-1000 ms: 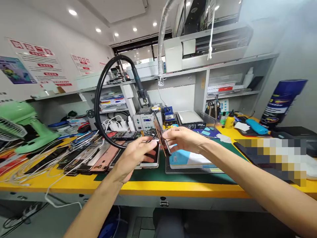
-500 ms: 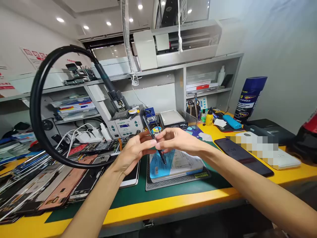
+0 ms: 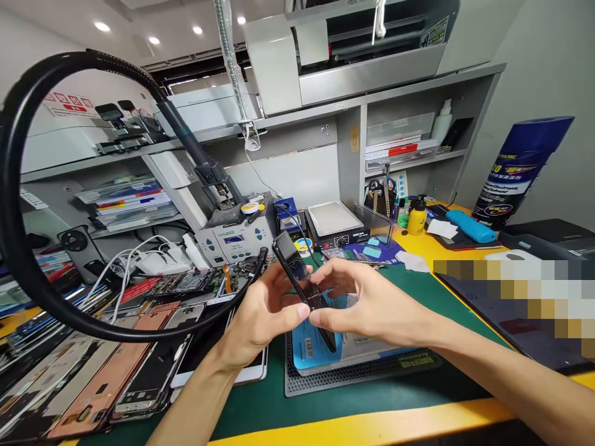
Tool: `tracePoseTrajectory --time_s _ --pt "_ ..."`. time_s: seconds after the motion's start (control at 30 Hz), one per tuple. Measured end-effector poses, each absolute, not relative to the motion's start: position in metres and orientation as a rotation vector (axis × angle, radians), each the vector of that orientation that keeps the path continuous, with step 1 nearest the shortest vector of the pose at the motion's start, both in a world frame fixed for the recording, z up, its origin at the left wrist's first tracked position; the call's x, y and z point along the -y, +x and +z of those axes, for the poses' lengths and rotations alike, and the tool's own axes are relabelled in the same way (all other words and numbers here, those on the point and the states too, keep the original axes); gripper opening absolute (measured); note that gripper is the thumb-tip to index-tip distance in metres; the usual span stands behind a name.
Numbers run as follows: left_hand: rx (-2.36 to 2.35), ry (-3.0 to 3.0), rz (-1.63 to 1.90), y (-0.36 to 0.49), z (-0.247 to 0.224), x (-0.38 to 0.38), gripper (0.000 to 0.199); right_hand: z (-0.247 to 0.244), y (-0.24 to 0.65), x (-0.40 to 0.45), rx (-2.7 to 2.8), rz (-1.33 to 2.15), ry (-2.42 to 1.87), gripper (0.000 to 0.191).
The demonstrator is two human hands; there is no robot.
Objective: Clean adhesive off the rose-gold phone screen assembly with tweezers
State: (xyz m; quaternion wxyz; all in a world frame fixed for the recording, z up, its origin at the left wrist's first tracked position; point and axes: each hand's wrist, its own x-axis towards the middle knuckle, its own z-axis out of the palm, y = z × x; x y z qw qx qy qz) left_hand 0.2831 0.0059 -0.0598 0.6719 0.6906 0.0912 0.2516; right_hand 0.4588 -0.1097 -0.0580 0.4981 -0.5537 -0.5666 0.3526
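Note:
A black smartphone (image 3: 295,263) is held tilted between my two hands, its glossy, reflecting screen angled toward the right. My left hand (image 3: 260,313) grips it from the left, with the thumb on the near long edge and fingers partly hidden behind. From the right, my right hand (image 3: 372,303) holds it, thumb at the edge by the left thumb and fingers curled over toward the screen. Beneath the phone lies a blue and white booklet (image 3: 303,353) on a grey perforated mat (image 3: 325,385). Left of the booklet, a white-edged device (image 3: 255,369) lies partly behind my left hand.
A black hose (image 3: 12,186) loops across the left, above several phone parts (image 3: 100,387). Behind stand a soldering station (image 3: 232,238) and a flat-topped black box (image 3: 339,232). A yellow bottle (image 3: 417,218), a blue spray can (image 3: 515,176) and a dark phone (image 3: 474,303) are on the right.
The view has moved closer and lower over the bench. The phone has turned from nearly edge-on to show its screen. My right fingers have spread wider around it.

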Motion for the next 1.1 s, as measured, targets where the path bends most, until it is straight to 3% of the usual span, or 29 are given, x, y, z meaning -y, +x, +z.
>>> tracePoseTrajectory --time_s 0.53,1.1 --pt "-0.248 1.632 0.586 0.277 -0.066 -0.006 0.055 -0.062 0.455 0.114 1.434 0.683 -1.393 0.039" --pt "-0.095 1.588 0.551 0.269 -0.065 -0.016 0.064 -0.083 0.449 0.114 1.737 -0.003 -1.361 0.039"
